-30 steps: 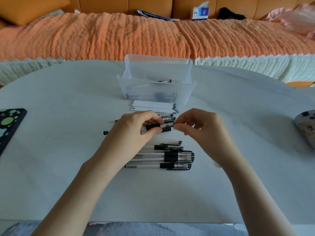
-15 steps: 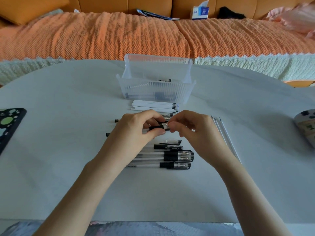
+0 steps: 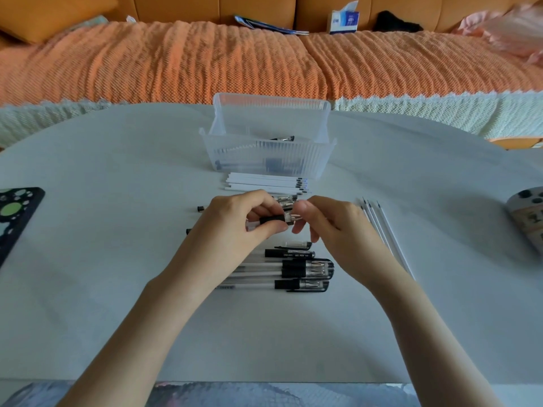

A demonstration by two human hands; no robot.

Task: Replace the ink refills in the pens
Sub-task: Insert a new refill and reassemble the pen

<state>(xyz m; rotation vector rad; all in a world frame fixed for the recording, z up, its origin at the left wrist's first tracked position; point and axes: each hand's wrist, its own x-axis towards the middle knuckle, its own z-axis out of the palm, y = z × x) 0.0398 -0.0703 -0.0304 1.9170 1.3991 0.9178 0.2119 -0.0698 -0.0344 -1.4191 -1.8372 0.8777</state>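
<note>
Fingers (image 3: 270,230) pinch a pen (image 3: 271,219), half-hiding pens (image 3: 302,268) beneath; refills (image 3: 264,182) beyond.

Container (image 3: 267,160) stood mid-bench (image 3: 117,289). Refill stack (image 3: 264,182) lay just before it, pens (image 3: 293,271) nearer still, loose refills (image 3: 385,230) to the right. Sofa (image 3: 176,63) stood behind.

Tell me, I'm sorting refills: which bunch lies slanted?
The loose refills right of the right hand; they run diagonally, tips away, while the stack by the clear basket lies straight across.
</note>
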